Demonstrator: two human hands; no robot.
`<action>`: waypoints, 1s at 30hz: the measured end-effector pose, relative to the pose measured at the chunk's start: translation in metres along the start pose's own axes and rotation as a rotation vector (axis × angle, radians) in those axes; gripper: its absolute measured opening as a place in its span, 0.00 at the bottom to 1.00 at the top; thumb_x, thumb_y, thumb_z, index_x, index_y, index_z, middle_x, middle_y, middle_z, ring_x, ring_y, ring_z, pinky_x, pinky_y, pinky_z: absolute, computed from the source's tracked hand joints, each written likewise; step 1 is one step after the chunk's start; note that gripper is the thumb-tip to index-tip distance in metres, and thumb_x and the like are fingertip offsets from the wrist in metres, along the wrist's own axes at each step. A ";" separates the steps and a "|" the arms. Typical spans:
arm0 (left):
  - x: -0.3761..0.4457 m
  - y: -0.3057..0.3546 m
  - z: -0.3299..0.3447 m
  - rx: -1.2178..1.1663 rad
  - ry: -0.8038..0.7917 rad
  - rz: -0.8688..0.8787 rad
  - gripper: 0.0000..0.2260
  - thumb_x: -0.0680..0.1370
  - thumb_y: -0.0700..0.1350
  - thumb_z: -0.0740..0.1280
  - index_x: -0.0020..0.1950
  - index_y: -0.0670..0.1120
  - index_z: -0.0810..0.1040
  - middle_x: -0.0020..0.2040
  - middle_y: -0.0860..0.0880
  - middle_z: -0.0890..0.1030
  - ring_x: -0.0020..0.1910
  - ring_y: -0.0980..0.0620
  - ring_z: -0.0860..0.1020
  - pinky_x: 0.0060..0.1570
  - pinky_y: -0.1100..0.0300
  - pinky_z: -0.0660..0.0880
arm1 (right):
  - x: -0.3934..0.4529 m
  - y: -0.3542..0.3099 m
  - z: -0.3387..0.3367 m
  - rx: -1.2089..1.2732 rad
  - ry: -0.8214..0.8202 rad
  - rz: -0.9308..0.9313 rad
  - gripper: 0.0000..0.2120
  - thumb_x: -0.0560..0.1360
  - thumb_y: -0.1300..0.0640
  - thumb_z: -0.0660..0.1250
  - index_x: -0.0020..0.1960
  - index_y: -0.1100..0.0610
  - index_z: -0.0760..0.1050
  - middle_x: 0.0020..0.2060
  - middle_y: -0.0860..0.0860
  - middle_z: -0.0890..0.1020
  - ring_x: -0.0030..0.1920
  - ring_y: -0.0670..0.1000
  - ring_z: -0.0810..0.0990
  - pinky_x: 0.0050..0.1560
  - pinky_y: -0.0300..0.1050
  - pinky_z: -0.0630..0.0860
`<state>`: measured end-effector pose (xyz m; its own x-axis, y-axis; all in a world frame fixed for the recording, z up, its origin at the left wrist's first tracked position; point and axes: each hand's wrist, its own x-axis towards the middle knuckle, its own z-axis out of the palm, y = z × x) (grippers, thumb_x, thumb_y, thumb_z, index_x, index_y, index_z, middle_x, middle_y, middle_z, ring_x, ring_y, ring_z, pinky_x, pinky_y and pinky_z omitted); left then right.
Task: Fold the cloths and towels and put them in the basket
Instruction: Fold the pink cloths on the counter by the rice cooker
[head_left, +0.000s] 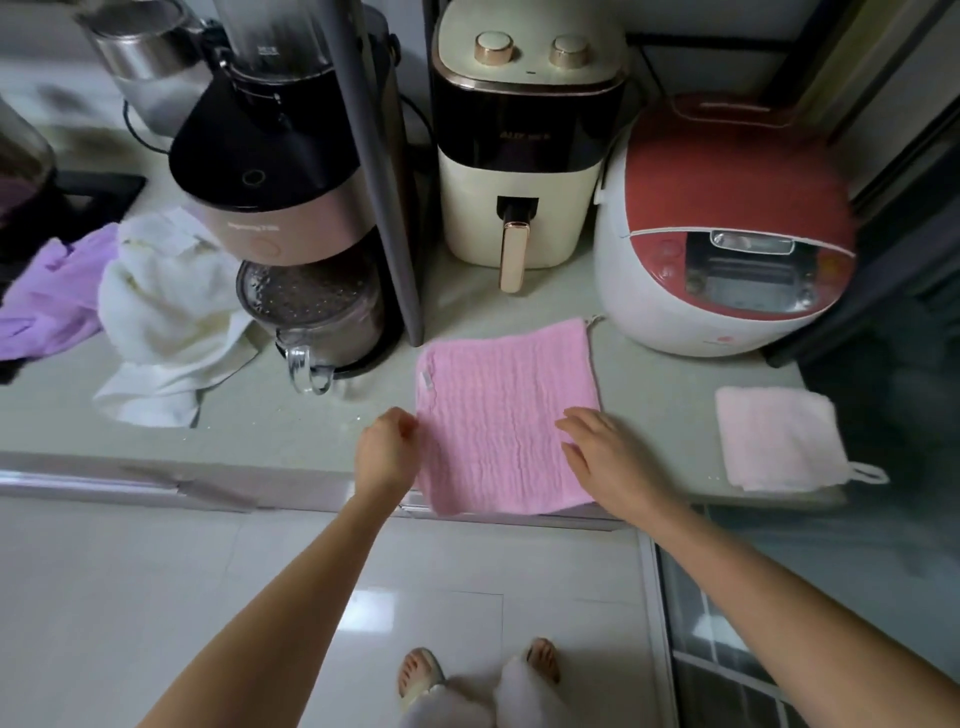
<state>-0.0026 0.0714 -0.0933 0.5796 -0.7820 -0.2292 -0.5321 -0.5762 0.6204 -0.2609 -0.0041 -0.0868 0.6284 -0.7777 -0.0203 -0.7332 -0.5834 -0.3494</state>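
Pink cloth (506, 415) spread flat on the table (291, 431), just in front of the red rice cooker (727, 228), near edge hanging slightly over the table's front lip. Left hand (387, 447) at the cloth's left edge, fingers curled as if pinching the hem, though the actual pinch hidden behind the knuckles. Right hand (605, 452) lying on the cloth's right half, fingers straight and relaxed, pressing down, gripping nothing. Cloth roughly square, so no clear long axis; sides running from the cooker toward the table's front. Both hands about equally near, one per side, so probably a fold across from left to right, with the right hand as anchor. Small pale pink towel (779, 436), seemingly folded already, to the right of the cloth and below the cooker. White towel (166, 322) and purple cloth (52, 301) crumpled well left of the cooker, not yet folded. No basket in sight.
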 end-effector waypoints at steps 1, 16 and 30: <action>-0.003 -0.001 0.001 -0.005 -0.023 -0.020 0.05 0.76 0.41 0.65 0.45 0.43 0.80 0.43 0.44 0.83 0.43 0.43 0.80 0.41 0.55 0.74 | -0.005 0.000 0.002 -0.028 -0.033 -0.020 0.16 0.76 0.60 0.62 0.61 0.63 0.76 0.63 0.59 0.76 0.62 0.60 0.75 0.64 0.50 0.70; 0.000 0.012 0.004 0.114 0.013 -0.177 0.10 0.78 0.40 0.60 0.57 0.37 0.71 0.55 0.38 0.79 0.53 0.38 0.77 0.44 0.51 0.69 | -0.006 -0.013 0.020 -0.045 -0.285 0.124 0.29 0.81 0.56 0.52 0.78 0.52 0.44 0.77 0.54 0.40 0.77 0.52 0.40 0.76 0.45 0.42; -0.057 -0.003 0.017 -0.089 0.000 -0.155 0.07 0.77 0.42 0.64 0.49 0.39 0.71 0.44 0.43 0.76 0.41 0.44 0.73 0.38 0.56 0.67 | -0.059 0.005 0.005 0.059 0.106 0.243 0.21 0.67 0.70 0.64 0.59 0.63 0.73 0.55 0.57 0.74 0.57 0.58 0.72 0.56 0.48 0.69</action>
<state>-0.0448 0.1134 -0.0946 0.6505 -0.6855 -0.3271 -0.3795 -0.6664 0.6418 -0.3000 0.0405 -0.0922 0.4032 -0.9150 -0.0133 -0.8407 -0.3646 -0.4003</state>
